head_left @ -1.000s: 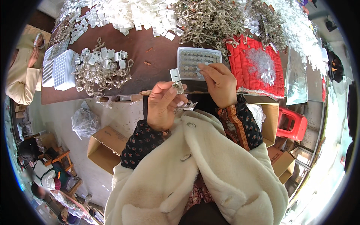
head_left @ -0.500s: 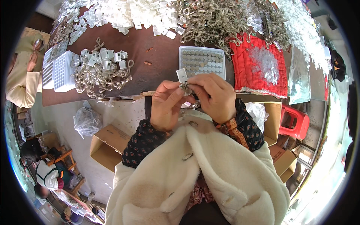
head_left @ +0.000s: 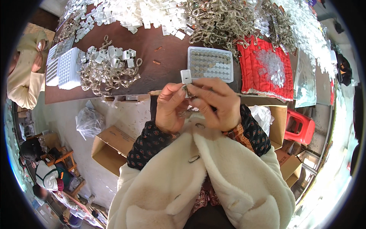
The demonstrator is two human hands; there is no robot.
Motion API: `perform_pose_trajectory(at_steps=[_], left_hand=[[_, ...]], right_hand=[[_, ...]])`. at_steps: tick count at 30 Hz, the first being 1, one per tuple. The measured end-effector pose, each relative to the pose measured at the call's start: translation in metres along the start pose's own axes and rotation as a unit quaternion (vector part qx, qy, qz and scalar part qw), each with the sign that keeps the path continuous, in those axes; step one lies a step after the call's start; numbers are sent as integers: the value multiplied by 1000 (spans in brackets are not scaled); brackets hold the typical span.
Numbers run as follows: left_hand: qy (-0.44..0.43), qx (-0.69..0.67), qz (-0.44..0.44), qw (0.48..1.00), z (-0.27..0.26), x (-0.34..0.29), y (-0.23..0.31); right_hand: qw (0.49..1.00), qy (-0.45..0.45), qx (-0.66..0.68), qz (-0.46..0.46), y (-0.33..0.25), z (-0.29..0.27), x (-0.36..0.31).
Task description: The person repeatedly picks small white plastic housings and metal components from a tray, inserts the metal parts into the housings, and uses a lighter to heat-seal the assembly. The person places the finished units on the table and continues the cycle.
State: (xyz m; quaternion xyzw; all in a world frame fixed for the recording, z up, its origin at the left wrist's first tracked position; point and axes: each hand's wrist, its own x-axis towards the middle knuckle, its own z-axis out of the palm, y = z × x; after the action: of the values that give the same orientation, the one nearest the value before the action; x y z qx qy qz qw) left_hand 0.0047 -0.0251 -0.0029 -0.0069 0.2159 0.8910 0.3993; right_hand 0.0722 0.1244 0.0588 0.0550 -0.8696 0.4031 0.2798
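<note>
My left hand (head_left: 170, 109) and my right hand (head_left: 216, 102) meet at the near edge of the table. A small white plastic case (head_left: 185, 76) stands up between them, its lower end pinched by my left thumb and fingers. My right fingertips press on a small part just below the case; fingers hide most of it. Just beyond my right hand is a translucent tray (head_left: 227, 79) of round, silvery button cells. To the left of my hands lies a heap of clear looped cords (head_left: 111, 81) with white cases attached.
White cases (head_left: 143, 13) and looped cords (head_left: 223, 23) are piled along the far side of the brown table (head_left: 160, 78). A red quilted cloth (head_left: 246, 72) bears clear plastic pieces. White trays (head_left: 69, 72) stand stacked at left, near another person's hand (head_left: 37, 62). Cardboard boxes (head_left: 118, 143) and a red stool (head_left: 301, 126) are below.
My right fingers have shifted lower and closer around the part under the case. The case now stands straighter. The whole view has shifted slightly, with table items appearing further right.
</note>
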Motion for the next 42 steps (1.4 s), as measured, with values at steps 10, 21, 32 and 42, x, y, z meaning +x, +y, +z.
perform_pose_trajectory(at_steps=[10, 21, 32, 42], left_hand=[[-28, 10, -68, 997, 6, -6, 4], [-7, 26, -61, 998, 19, -14, 0], [2, 17, -60, 998, 14, -6, -14], [-13, 80, -57, 995, 7, 15, -19]], right_hand=[[878, 16, 340, 337, -1, 2, 6], [983, 41, 172, -56, 11, 8, 3], [996, 26, 47, -75, 25, -5, -23], [897, 213, -304, 238, 107, -96, -72]])
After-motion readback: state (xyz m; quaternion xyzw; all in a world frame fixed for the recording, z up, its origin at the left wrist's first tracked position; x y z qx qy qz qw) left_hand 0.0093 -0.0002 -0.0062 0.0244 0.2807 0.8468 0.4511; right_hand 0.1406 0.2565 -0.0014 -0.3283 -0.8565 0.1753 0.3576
